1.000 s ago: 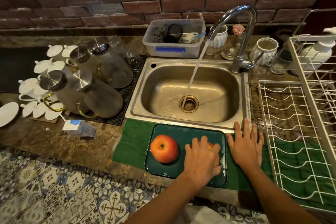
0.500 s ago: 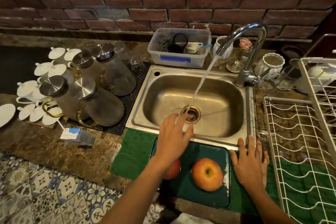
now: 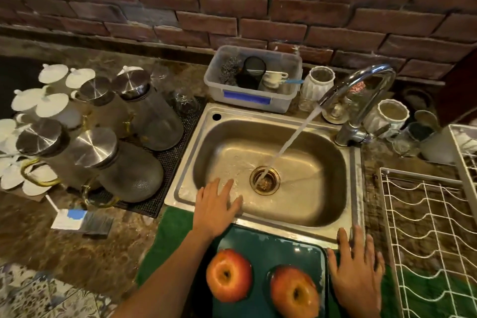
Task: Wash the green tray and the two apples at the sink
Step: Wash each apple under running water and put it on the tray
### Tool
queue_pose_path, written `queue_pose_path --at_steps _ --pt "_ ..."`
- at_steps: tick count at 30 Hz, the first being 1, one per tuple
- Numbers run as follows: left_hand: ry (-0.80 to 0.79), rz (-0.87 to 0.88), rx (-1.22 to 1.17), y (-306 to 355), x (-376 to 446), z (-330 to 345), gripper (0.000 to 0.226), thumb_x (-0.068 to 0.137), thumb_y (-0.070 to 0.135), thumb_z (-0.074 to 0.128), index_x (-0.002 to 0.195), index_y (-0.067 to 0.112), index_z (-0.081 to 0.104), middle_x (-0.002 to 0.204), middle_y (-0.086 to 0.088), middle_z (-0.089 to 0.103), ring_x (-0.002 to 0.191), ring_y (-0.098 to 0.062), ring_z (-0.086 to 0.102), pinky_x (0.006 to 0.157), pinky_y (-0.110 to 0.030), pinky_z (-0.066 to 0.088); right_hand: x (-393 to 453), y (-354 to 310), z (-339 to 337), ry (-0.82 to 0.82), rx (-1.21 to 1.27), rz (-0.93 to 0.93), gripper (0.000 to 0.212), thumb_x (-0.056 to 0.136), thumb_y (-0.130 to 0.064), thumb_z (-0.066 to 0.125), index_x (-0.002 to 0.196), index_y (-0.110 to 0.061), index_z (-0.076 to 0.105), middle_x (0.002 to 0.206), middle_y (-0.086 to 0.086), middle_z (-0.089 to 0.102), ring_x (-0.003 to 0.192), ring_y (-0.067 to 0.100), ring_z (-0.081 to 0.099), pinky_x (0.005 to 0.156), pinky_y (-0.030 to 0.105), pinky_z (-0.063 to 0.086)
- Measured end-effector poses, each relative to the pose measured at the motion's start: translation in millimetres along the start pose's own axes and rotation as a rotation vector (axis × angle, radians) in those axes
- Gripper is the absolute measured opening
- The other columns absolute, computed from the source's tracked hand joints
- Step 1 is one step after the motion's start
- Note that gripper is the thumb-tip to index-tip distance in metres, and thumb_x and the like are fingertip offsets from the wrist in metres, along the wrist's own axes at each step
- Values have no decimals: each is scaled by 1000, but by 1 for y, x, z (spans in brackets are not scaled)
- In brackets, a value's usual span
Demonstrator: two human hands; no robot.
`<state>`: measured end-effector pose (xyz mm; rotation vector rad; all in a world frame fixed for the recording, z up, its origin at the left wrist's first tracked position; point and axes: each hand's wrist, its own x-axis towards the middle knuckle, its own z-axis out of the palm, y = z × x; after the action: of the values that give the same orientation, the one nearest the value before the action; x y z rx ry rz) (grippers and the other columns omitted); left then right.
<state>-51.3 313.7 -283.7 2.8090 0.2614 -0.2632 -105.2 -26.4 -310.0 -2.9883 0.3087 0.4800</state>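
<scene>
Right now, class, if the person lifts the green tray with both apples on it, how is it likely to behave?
The tray looks rigid, so it should not flop. Its rim seems low and both apples are round, so they may well roll if it tilts. Its surface looks glossy, perhaps wet, so it could be slippery.

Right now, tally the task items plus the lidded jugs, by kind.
Apples: 2, left apple, right apple
Green tray: 1
Steel-lidded glass jugs: 4
Total: 7
</scene>
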Motion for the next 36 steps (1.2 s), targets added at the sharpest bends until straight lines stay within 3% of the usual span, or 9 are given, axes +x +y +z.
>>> queue_pose_path --at_steps 9,11,14,17,22,25,27,31,36 --pt "21 -26 -13 -2 -1 9 66 94 64 23 150 33 39 155 -8 40 144 -23 33 118 -49 18 4 1 3 -27 -15 36 64 96 -62 28 156 -41 21 170 -4 -3 155 22 -5 123 48 -3" --pt "22 -21 1 -2 -1 10 66 94 63 23 150 31 40 155 -8 40 143 -23 34 118 -49 18 4 -1 -5 -2 141 41 57 96 -52 45 150 -35 41 169 0 13 155 25 7 124 51 4" --pt "29 -19 7 -1 -1 10 65 95 62 24 149 31 40 155 -7 42 143 -23 36 118 -49 19 16 -15 -29 138 412 60 55 91 -43 43 137 -16 59 158 14 39 146 35 31 119 58 18" --pt "19 -18 19 -2 -1 11 67 95 64 19 151 32 37 156 -6 40 144 -21 33 119 -48 18 45 -38 -67 247 664 53 55 93 -35 43 136 -3 56 148 22 48 138 39 42 115 59 30" --pt "19 -18 3 -2 -1 12 69 94 65 15 151 32 37 157 -6 39 145 -21 32 121 -48 17 140 -57 -132 227 1199 211 47 103 -33 42 146 -16 47 142 6 53 129 23 49 111 46 39" --pt "12 -28 15 -3 -1 12 70 94 66 14 152 32 35 158 -5 37 146 -19 29 122 -47 16 196 -58 -163 187 1500 402 27 100 -38 41 109 -24 63 96 -4 59 84 10 56 75 27 48" --pt "19 -35 7 -2 -1 12 70 94 66 15 152 33 35 157 -5 38 146 -19 30 122 -47 17 219 -60 -175 147 1686 464 27 100 -44 39 100 -27 59 85 -8 59 68 4 55 63 24 44" --pt "32 -40 -6 -2 0 14 69 95 66 17 151 32 38 155 -6 41 145 -20 32 121 -48 19 240 -61 -180 67 1849 438 33 102 -43 37 113 -27 62 105 -7 71 93 13 68 87 33 54" --pt "10 -45 7 -4 1 15 66 95 64 20 152 33 34 156 -6 39 146 -20 29 122 -48 17 246 -61 -179 95 1891 486 27 104 -42 36 105 -26 58 115 -7 67 105 13 66 88 26 54"
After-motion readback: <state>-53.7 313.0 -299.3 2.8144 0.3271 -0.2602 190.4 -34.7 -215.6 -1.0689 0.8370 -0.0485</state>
